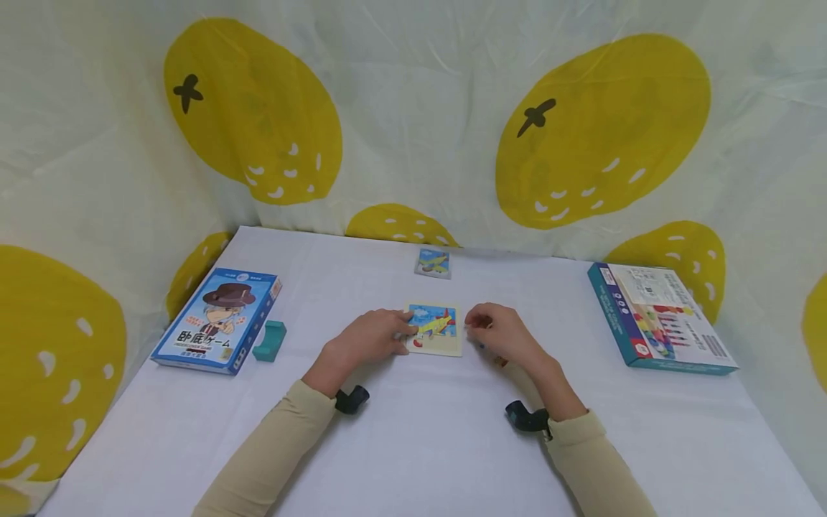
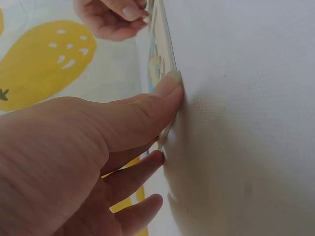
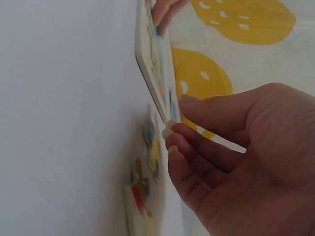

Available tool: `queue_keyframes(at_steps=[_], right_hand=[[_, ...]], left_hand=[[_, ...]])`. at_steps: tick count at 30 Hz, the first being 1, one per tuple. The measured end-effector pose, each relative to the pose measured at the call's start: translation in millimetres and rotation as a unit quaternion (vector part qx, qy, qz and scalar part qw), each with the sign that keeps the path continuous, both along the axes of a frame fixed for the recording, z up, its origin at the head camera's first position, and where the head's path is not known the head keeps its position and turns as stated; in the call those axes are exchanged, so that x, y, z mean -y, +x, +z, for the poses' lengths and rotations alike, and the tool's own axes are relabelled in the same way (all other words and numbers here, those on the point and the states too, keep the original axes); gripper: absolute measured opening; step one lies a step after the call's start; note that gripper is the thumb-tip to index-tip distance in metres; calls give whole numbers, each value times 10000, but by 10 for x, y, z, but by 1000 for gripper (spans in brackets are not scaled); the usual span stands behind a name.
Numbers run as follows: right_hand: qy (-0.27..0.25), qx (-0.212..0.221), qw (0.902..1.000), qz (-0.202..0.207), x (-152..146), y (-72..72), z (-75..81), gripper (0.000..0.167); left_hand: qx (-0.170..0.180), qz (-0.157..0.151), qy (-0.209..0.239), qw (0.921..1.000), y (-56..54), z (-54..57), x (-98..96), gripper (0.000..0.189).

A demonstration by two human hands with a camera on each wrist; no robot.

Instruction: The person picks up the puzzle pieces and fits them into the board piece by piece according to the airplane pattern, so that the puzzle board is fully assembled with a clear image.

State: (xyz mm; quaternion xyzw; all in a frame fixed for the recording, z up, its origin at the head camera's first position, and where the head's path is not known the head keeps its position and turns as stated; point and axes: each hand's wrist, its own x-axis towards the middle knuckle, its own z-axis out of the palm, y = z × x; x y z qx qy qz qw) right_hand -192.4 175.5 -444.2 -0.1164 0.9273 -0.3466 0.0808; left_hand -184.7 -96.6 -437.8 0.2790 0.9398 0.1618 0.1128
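My left hand (image 1: 381,332) grips the left side of a small picture puzzle board (image 1: 442,347) with a yellow aeroplane on blue. In the left wrist view the thumb (image 2: 165,86) presses on the board's edge, with another fingertip at its corner. At the board's right edge is my right hand (image 1: 507,334), its fingers loosely bent. The right wrist view shows a gap between thumb and fingertips, and nothing visibly held; whether they touch the board is unclear. Loose puzzle pieces (image 3: 152,152) lie on the table below this hand, mostly hidden in the head view.
A small picture card (image 1: 433,263) lies at the table's back. A blue game box (image 1: 216,319) and a green curved block (image 1: 270,341) sit on the left. Another box (image 1: 662,316) lies on the right. Behind the table hangs a lemon-print cloth (image 1: 413,129).
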Motion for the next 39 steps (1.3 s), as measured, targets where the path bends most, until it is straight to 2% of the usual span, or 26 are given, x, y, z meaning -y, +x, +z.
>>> queue_keyframes(at_steps=[8, 13, 19, 32, 39], right_hand=[[118, -24, 9998, 173, -269, 104, 111, 18], [337, 270, 9982, 422, -417, 185, 182, 23], [751, 641, 9937, 532, -474, 211, 121, 26], [516, 793, 9943, 493, -465, 216, 87, 22], [370, 589, 9961, 546, -376, 221, 41, 13]], left_hand=[[-75, -3, -94, 9999, 2, 0, 7, 48], [-79, 38, -110, 9999, 6, 37, 12, 48], [12, 80, -141, 9999, -3, 17, 19, 49], [35, 71, -74, 9999, -12, -19, -1, 48], [-14, 107, -161, 9998, -16, -20, 18, 48]])
